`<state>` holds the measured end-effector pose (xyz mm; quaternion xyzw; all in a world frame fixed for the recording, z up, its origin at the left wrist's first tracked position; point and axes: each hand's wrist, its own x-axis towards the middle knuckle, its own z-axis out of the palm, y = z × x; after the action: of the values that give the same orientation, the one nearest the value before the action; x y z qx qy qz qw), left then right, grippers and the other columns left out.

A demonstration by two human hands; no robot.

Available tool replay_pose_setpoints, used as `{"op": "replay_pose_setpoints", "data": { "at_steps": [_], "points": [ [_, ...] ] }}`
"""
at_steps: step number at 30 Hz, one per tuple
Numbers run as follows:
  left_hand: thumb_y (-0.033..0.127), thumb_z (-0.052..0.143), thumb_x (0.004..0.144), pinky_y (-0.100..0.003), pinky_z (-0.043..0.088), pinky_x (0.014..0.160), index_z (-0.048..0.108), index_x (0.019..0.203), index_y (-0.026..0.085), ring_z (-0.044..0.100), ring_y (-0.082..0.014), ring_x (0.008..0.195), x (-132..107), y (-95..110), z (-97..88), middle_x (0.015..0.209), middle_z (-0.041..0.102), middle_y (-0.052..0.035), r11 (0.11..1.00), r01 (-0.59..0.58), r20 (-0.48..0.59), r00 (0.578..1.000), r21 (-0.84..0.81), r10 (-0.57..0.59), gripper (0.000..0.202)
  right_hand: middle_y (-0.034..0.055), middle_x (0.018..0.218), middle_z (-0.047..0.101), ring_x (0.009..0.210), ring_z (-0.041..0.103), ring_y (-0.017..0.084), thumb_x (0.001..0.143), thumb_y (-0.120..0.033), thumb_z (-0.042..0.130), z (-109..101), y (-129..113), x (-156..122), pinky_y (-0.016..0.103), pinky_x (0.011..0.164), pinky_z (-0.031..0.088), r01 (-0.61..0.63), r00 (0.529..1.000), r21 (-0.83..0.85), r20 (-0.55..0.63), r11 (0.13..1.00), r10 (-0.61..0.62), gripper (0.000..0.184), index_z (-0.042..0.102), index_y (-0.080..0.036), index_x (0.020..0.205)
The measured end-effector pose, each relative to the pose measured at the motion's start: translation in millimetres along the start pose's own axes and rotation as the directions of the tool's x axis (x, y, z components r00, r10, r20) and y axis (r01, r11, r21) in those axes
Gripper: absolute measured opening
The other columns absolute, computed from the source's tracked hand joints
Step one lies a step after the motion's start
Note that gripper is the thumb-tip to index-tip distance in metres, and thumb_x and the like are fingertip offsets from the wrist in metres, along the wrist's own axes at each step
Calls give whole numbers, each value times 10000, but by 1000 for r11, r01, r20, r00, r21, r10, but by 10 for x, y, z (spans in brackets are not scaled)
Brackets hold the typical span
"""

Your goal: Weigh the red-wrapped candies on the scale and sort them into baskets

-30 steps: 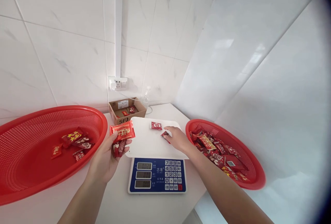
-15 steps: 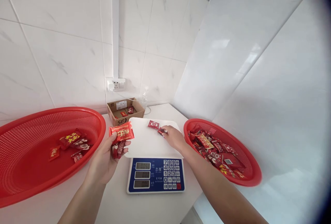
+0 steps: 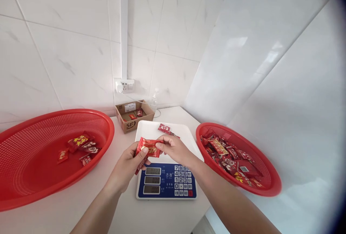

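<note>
My left hand (image 3: 120,169) is closed around a shiny red snack packet (image 3: 150,151) with gold lettering and a darker red packet (image 3: 140,166) tucked beneath it. The thumb and fingers of my right hand (image 3: 177,150) pinch the red packet's right end. Both hands are over the front of the white pan of a digital scale (image 3: 167,181), whose blue panel has keys and three lit displays. On the pan lies a small dark red packet (image 3: 164,128). Another packet (image 3: 174,134) beside it is partly hidden behind my right hand.
At left stands a large red basket (image 3: 106,122) with several packets (image 3: 81,142) in it. A smaller red basket (image 3: 273,180) at right holds a heap of them. Behind the scale are an open cardboard box (image 3: 125,127), a clear bottle (image 3: 154,100) and a wall socket (image 3: 127,85).
My right hand has let go of a packet on the pan and moved left to the red packet. My left hand has moved right and down, over the pan's front.
</note>
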<state>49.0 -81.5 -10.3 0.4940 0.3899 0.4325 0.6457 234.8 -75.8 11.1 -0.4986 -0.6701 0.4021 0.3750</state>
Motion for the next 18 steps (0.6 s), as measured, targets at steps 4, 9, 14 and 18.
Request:
{"op": "replay_pose_setpoints", "data": {
  "at_steps": [4,9,14,18],
  "points": [
    [447,699,723,-191,334,428,658,836,207,452,-99,476,23,10,5,616,598,21,995,-93,-89,991,42,96,268,-17,654,578,611,526,112,811,-361,580,18,8,-41,235,575,413,-21,1000,-93,14,995,23,211,595,-176,710],
    [439,690,724,-191,313,455,587,631,198,389,-94,482,47,-38,16,523,478,54,986,-157,-135,977,63,165,278,-12,673,582,634,539,121,809,-365,574,-2,15,-130,231,588,418,-57,997,-69,50,996,61,212,579,-183,700],
    [392,687,730,-190,312,456,578,614,193,398,-88,478,57,-68,48,509,474,60,986,-157,-171,971,64,166,254,-20,618,563,597,539,119,804,-344,577,-17,76,-124,232,576,410,-87,993,-80,69,993,93,194,565,-188,689],
    [317,633,749,-198,376,479,616,827,225,519,-114,552,95,-52,-44,634,586,36,992,-123,-216,969,-14,117,122,-26,570,539,533,502,103,808,-320,566,-42,155,-57,223,525,377,-162,986,-48,-45,986,160,186,570,-177,689]
  ]
}}
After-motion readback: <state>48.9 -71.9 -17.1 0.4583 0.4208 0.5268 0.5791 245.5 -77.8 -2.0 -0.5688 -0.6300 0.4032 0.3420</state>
